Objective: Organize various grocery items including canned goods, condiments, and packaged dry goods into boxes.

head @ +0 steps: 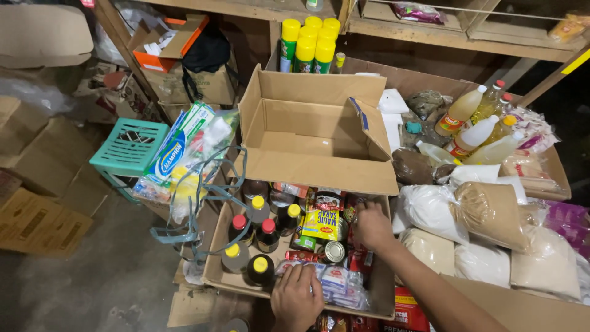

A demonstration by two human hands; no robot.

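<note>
Lower box [216, 270] nearly full; upper box [313, 144] empty. Our left hand [297, 298] grips sachets [335, 283]; right hand [372, 224] among packets, grip unclear.

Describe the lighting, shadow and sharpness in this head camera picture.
Head view: light falls on the open empty carton and the white bags; the floor at lower left and the shelves behind sink into shadow; the left hand and right hand look sharp; straight edges bow near the frame borders.
</note>
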